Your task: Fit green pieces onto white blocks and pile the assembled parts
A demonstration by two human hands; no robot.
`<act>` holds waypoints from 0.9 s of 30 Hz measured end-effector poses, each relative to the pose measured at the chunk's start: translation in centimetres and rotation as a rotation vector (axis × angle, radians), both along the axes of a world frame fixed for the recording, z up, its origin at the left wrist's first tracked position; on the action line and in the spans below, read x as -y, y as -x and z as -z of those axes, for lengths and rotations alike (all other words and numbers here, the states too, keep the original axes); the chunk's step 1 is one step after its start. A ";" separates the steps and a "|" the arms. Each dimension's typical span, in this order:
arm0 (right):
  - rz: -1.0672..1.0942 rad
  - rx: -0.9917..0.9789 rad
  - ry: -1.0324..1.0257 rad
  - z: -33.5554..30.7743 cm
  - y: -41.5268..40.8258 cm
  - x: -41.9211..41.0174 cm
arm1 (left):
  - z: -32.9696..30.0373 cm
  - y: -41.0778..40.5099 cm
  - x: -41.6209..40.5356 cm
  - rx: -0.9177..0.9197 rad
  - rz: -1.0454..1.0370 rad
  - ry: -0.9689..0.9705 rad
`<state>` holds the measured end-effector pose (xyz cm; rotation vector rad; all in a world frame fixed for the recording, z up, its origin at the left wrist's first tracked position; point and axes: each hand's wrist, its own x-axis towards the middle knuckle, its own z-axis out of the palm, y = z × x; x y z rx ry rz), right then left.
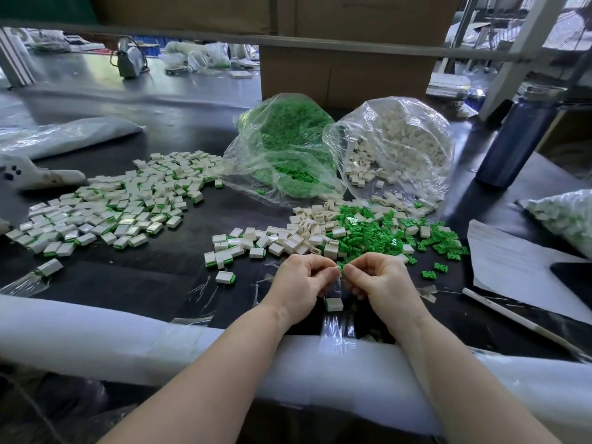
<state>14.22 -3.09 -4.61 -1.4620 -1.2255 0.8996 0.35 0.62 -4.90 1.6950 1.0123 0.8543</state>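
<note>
Black bench [179,280] is carrying everything, its near edge padded with white foam [96,331]. Toward the far edge two clear bags are lying open: the green bag [288,145] beside the white bag [400,145], both spilling toward the middle. Left of centre the finished pile [105,206] is spreading wide, white blocks with green showing at one end. Right of centre a loose heap of blocks [304,232] is touching a heap of green pieces [378,229]; several fitted parts are lying scattered along that heap's left side. A dark bottle [515,142] is standing near the right edge.

Close to the near edge, both hands are meeting. The left hand [298,283] is curling its fingers and pinching something small and pale at the tips; the right hand [381,280] is pinching a green piece against it. Whether the piece is already seated I cannot tell. One finished part [334,304] is lying just under the hands.

The join looks underway. A piece pressed in crooked could jam or spring out of the fingertips, since the grip is only at the tips. It could drop into the gap at the foam, and a careless toss could mix finished parts into the loose blocks nearby.
</note>
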 end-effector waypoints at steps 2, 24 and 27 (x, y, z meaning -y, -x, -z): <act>-0.013 0.048 0.012 0.0 0.0 0.0 | 0.0 0.0 0.0 -0.046 0.014 -0.029; 0.015 -0.121 -0.077 0.0 -0.3 0.2 | 0.6 -0.4 0.1 -0.054 -0.076 -0.162; 0.018 -0.098 -0.078 0.0 -0.4 0.1 | 0.5 -0.3 0.0 -0.011 -0.057 -0.096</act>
